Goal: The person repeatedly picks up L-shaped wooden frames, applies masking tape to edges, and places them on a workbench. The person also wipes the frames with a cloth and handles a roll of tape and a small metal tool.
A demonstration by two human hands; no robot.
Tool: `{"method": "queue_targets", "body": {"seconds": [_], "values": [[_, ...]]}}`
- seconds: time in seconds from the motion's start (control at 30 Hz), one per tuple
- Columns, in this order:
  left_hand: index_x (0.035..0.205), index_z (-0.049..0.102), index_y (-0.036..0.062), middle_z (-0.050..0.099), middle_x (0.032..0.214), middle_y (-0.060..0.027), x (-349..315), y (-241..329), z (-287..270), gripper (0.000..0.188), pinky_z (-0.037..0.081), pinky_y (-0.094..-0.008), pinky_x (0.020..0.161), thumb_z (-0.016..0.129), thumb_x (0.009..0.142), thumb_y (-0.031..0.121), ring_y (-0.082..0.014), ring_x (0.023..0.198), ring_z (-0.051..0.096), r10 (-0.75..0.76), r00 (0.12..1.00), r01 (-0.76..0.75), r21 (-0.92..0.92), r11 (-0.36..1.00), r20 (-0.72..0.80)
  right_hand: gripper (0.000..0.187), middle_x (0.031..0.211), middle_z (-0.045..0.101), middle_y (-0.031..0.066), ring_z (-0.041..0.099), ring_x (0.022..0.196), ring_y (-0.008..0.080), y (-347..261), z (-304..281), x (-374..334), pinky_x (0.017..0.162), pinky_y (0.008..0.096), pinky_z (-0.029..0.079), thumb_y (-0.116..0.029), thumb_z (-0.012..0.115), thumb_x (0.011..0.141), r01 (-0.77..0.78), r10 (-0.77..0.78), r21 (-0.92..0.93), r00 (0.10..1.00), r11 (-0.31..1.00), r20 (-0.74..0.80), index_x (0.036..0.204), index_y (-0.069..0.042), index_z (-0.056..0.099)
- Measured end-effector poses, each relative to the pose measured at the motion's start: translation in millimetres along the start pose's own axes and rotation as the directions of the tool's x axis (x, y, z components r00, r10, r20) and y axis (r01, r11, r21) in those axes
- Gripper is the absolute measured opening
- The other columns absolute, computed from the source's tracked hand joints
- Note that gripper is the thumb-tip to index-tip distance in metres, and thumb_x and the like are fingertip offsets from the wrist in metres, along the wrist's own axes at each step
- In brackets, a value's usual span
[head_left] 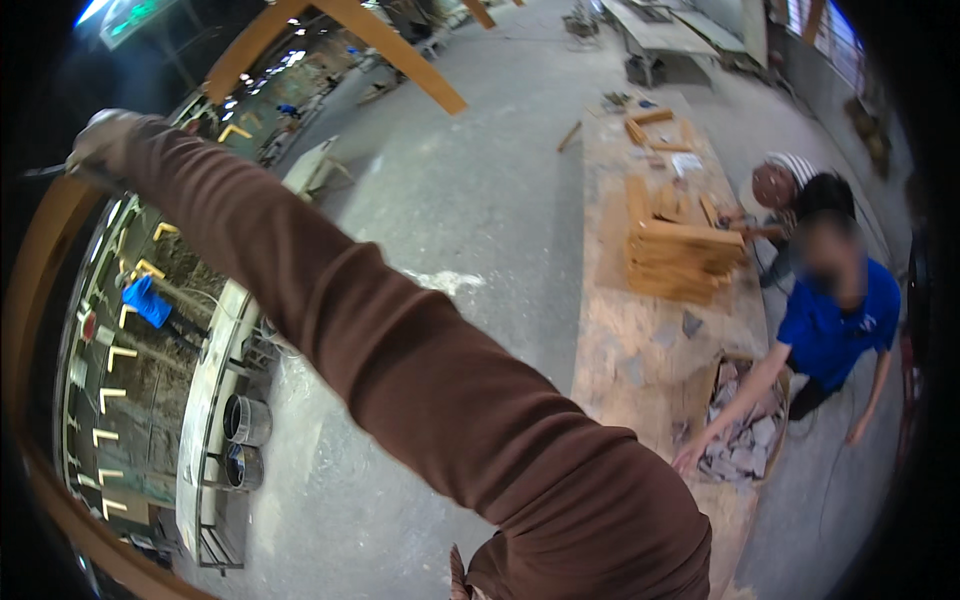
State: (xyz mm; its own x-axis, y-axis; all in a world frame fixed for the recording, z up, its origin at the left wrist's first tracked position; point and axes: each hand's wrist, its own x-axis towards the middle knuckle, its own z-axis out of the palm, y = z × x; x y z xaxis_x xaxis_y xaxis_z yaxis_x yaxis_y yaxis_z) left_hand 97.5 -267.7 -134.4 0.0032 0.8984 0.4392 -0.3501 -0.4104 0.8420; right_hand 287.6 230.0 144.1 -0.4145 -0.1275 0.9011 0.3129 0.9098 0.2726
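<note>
My right arm, in a brown sleeve, stretches across the view from the lower right to the upper left. At its end my right hand (pixel 105 140) is closed, and a thin dark tip (pixel 43 172) sticks out from it to the left. What kind of thing it belongs to I cannot make out. Right below the hand is the upper end of a brown wooden piece (pixel 45 235), which bends down along the left rim. Whether the hand touches the wood is unclear. My left hand is out of view.
Brown wooden pieces (pixel 375 45) hang overhead. On the right, a long worktable (pixel 610 350) bears stacked wooden parts (pixel 680 255) and a box of grey scraps (pixel 745 430). A person in blue (pixel 840 315) reaches toward it, beside another person. Buckets (pixel 245 420) stand by a left bench.
</note>
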Motion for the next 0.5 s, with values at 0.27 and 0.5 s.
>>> {"method": "queue_targets", "body": {"seconds": [0.27,0.5], "values": [[0.133,0.031,0.0017,0.048,0.107,-0.0166,-23,35,22,0.065,0.042,-0.0334,0.072,0.064,0.077,0.011,-0.0212,0.081,0.047,0.006,0.970,0.041,0.185,0.982,-0.243,0.014,0.082,0.068,0.0130,0.066,0.081,0.0211,47,0,30,0.066,0.0357,0.054,-0.016,0.071,0.065,-0.270,0.200,0.215,0.933,0.939,0.301,0.075,-0.007,0.070],[0.127,0.037,-0.0017,0.053,0.102,-0.0151,-42,31,11,0.062,0.045,-0.0350,0.070,0.065,0.073,0.003,-0.0210,0.080,0.052,0.112,0.877,0.002,0.236,0.972,-0.467,0.028,0.089,0.068,0.0104,0.066,0.091,0.0235,128,-23,39,0.078,0.0361,0.052,-0.025,0.073,0.069,-0.374,0.341,-0.239,0.925,0.896,-0.167,0.088,-0.005,0.069]]}}
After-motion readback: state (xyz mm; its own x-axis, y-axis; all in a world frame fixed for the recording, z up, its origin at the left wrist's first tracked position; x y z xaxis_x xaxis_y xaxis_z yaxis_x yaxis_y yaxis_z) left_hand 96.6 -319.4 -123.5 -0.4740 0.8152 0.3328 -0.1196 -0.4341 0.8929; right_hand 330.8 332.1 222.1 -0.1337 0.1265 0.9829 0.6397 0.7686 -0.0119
